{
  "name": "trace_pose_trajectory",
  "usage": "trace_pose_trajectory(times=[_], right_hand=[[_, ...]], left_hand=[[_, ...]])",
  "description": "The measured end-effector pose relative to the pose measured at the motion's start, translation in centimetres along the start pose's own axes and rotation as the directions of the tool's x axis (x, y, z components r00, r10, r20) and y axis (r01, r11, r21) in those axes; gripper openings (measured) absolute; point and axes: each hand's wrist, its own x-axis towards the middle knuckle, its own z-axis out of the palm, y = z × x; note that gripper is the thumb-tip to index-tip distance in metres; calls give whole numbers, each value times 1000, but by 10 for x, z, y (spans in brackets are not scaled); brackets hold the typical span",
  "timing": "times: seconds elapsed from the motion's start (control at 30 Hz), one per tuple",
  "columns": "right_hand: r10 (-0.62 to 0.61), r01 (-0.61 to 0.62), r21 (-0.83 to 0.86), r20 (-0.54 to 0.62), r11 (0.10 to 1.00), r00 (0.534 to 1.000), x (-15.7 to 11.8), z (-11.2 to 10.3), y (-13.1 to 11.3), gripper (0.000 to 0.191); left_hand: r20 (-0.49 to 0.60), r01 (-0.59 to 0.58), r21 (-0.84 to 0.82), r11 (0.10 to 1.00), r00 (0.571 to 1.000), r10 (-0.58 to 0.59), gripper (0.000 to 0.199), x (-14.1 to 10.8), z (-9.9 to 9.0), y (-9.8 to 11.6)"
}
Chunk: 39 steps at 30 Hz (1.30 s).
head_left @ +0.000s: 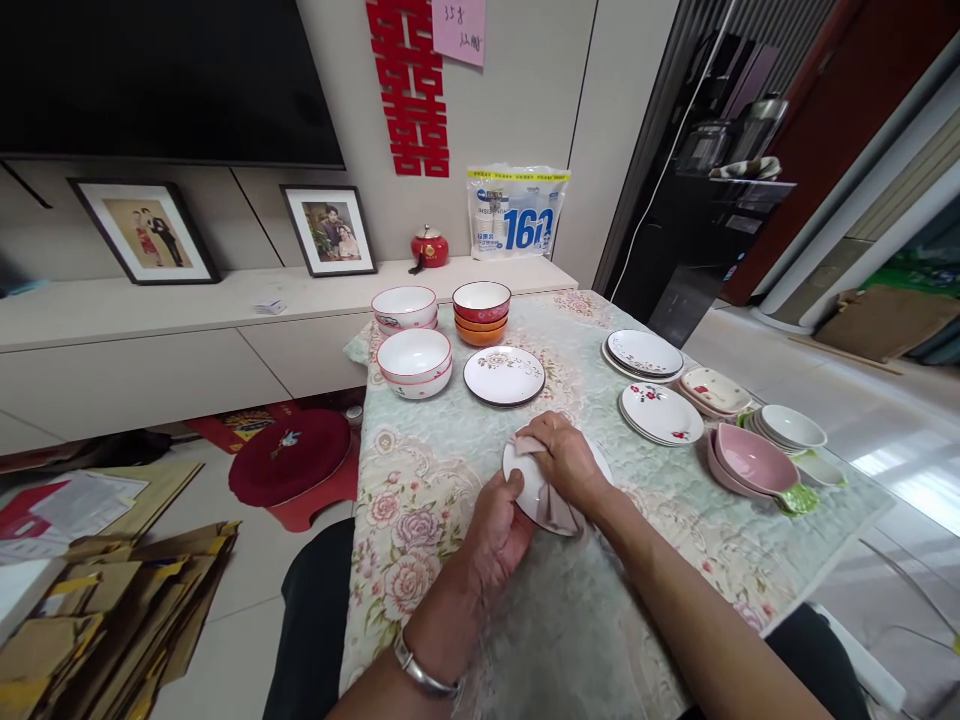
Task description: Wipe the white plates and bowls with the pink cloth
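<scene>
Near the middle of the table my left hand [501, 525] grips the near left edge of a white plate [531, 488], its thumb on the rim. My right hand [571, 462] is closed on a pale pinkish-grey cloth [559, 512] and presses it against the plate's face. Part of the cloth hangs over the near rim. The right hand and forearm hide much of the plate. Just beyond them lies a dark-rimmed plate with a floral print [504, 376].
Bowls stand stacked at the back left: white ones [414, 362] and red and orange ones [481, 312]. To the right are floral plates [661, 413], pink leaf-shaped bowls [754, 462] and small white bowls [793, 426]. A red stool [291, 455] stands left of the flowered tablecloth [412, 530].
</scene>
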Motion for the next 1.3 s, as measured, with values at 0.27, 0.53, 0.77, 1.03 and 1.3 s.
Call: trace_pose_trajectory(times=[0.27, 0.53, 0.77, 1.03, 1.3], right_hand=[[199, -201, -110, -27, 973, 980, 13, -11, 43, 22], [155, -197, -248, -179, 948, 971, -52, -20, 54, 30], [-5, -71, -234, -311, 970, 950, -97, -9, 4, 35], [-7, 8, 35, -27, 999, 1000, -45, -1, -32, 32], [107, -109, -94, -31, 990, 994, 7, -3, 20, 24]], left_hand=[[-60, -15, 38, 999, 998, 17, 30, -3, 4, 0], [-106, -53, 47, 998, 993, 58, 26, -1, 4, -1], [-75, -47, 62, 997, 996, 52, 22, 0, 1, -3], [98, -81, 11, 997, 992, 80, 21, 2, -2, -4], [-47, -3, 18, 1000, 999, 4, 23, -1, 0, -1]])
